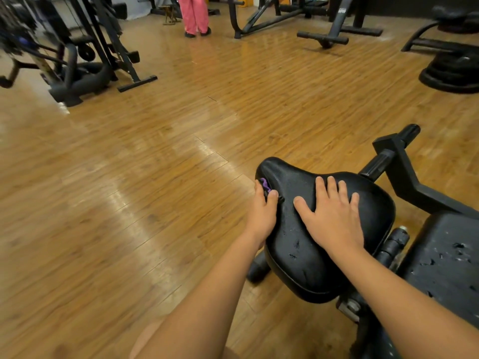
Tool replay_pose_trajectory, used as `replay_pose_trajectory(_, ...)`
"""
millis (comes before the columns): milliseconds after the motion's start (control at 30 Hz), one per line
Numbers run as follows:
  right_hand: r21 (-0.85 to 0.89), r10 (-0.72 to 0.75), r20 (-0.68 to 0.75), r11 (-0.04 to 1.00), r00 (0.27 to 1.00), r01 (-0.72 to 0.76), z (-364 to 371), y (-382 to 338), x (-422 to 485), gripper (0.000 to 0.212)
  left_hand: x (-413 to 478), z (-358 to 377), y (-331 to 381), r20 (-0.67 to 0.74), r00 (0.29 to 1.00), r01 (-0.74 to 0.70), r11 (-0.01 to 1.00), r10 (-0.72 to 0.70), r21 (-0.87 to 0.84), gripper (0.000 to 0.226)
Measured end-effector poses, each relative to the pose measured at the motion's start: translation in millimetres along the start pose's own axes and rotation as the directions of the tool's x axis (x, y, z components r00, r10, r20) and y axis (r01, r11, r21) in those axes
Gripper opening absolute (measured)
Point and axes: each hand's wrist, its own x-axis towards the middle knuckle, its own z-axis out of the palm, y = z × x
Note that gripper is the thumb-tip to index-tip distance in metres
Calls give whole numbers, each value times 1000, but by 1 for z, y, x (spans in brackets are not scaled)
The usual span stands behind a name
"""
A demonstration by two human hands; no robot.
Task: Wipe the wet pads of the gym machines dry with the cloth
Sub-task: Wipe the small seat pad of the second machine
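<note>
A black padded seat (298,244) of a gym machine fills the lower right, its surface worn and flecked. My right hand (334,216) lies flat on top of the pad with fingers spread and nothing in it. My left hand (263,211) grips the pad's left edge, fingers curled around a small bunched purple cloth (265,184), of which only a bit shows. A second black pad (448,257) with peeling, speckled cover sits at the far right.
Black frame bars and handles (396,156) rise behind the seat. Wooden floor (155,177) stretches to the left and ahead. More machines stand at the far left (85,60) and back (324,24). A person in pink trousers (195,14) stands far off.
</note>
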Motion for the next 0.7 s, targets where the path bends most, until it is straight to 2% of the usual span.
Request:
replay_pose_trajectory(100, 8, 4, 11, 1000, 1000, -4, -1, -1, -2, 81, -12, 4, 3, -37, 999, -7, 1000, 8, 8, 63)
replay_pose_trajectory(233, 21, -7, 11, 1000, 1000, 7, -1, 0, -2, 81, 3, 6, 15, -182, 982, -70, 990, 47, -125, 41)
replay_pose_trajectory(333, 25, -9, 4, 1000, 1000, 9, 0, 1, 0, 80, 19, 9, 22, -236, 970, -91, 989, 63, -114, 38)
replay_pose_trajectory(433, 21, -7, 7, 1000, 1000, 7, 1, 1, 1, 80, 25, 6, 16, -194, 977, -98, 993, 85, -60, 27)
replay_pose_trajectory(533, 18, -3, 14, 1000, 1000, 3, 2, 1, 1, 81, 21, 0, 2, -110, 992, -66, 998, 63, -24, 53)
replay_pose_trajectory(567, 18, -1, 16, 1000, 1000, 1, 1, 1, 1, 81, 16, 0, 1, -80, 996, -38, 999, 36, -19, 56)
replay_pose_trajectory(700, 16, -4, 25, 1000, 1000, 3, -2, 0, -2, 80, -24, -6, 14, 42, 999, 25, 999, -26, 24, 32)
